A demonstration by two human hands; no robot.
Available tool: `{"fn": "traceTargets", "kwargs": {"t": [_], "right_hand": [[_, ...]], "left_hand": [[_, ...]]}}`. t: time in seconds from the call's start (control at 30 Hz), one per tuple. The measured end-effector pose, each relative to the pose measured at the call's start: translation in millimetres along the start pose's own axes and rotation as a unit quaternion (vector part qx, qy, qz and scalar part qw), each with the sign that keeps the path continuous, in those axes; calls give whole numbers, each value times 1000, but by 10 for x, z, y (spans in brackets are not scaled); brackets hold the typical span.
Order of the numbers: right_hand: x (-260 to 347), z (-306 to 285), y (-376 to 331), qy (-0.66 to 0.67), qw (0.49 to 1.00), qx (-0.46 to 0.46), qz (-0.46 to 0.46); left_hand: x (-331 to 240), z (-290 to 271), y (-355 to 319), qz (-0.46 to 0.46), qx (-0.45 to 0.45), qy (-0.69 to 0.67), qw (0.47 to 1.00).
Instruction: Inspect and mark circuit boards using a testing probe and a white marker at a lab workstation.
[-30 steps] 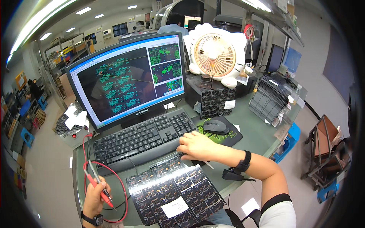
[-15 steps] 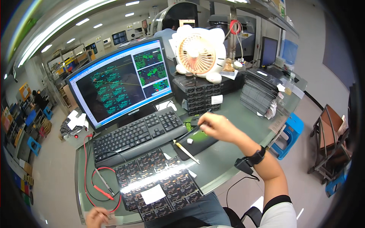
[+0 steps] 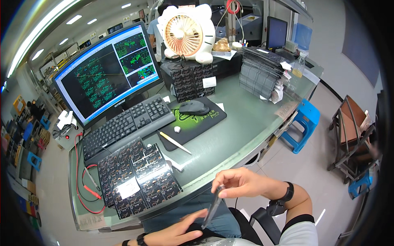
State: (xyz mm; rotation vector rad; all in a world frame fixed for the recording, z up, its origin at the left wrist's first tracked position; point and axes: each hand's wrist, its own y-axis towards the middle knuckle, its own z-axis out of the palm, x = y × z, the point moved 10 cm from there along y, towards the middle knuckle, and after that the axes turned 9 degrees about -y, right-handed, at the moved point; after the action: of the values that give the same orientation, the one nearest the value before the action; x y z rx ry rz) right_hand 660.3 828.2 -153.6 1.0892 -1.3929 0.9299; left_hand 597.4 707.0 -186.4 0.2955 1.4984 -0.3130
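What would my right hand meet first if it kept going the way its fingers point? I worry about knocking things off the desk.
Probably the dark flat board your right hand already pinches; past that, the front edge of the desk near the circuit panel. Depth is unclear.

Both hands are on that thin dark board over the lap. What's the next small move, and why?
Probably lift the dark board toward the desk: the right hand pinches its top edge, the left hand steadies its bottom, and it stands on edge below the desk rim.
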Motion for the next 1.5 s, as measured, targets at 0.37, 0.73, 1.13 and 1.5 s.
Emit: {"fn": "traceTargets", "kwargs": {"t": [0.37,0.73,1.13,1.5], "right_hand": [[78,-9,5,-168,966,-133,-147],[-144,202,-71,-106,975,-129,-150],[-143,-24,94,-187,955,-183,-137],[138,115,-29,-355,865,-269,-232]], "left_hand": [[583,336,121,-181,49,-246,951],[567,412,22,-172,102,-258,945],[475,160,329,-77,45,-459,884],[335,67,496,-78,4,-459,885]]}}
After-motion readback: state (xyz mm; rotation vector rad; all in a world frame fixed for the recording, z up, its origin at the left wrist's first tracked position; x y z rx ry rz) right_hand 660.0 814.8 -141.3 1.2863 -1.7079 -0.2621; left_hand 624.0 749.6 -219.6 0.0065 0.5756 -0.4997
